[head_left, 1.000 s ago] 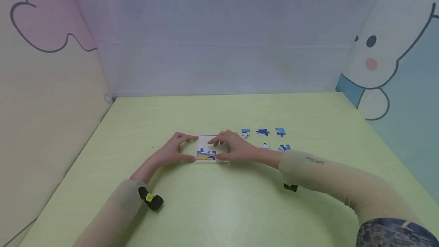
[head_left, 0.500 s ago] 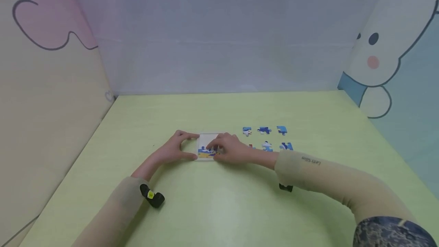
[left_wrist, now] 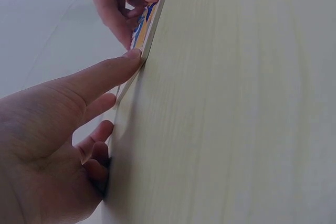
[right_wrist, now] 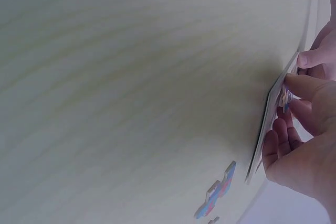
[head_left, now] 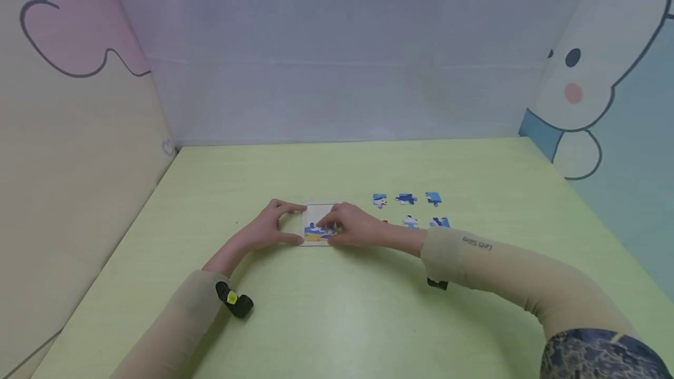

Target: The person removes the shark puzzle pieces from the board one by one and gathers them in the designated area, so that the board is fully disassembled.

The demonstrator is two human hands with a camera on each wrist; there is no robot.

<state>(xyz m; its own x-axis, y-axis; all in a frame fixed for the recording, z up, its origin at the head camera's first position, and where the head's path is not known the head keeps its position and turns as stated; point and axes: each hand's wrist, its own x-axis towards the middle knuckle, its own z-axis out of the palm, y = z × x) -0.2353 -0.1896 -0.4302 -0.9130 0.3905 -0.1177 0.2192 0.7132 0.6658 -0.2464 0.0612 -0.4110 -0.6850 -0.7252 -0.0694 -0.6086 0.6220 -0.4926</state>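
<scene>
A thin white puzzle tray [head_left: 318, 213] lies on the table, its lower left filled with blue, white and yellow puzzle pieces [head_left: 313, 234]. My left hand [head_left: 267, 229] braces the tray's left side, index fingertip near the far corner and thumb tip at the near one. In the left wrist view that thumb [left_wrist: 113, 74] presses on the edge while other fingers bend loosely below. Over the tray's right half, my right hand [head_left: 358, 227] pinches a puzzle piece [right_wrist: 285, 99] between thumb and fingers, low against the tray. The hand hides most of that piece.
To the right of the tray lie several loose puzzle pieces in two rows, among them a dark blue one [head_left: 406, 199] and a light blue one [head_left: 433, 198]. My right forearm partly covers the nearer row. Printed cloth walls [head_left: 337, 51] stand behind and beside the table [head_left: 337, 309].
My right hand has shifted slightly left, and its fingers have come down onto the pieces in the tray. The left hand keeps its place at the tray's edge. The head view has shifted slightly.
</scene>
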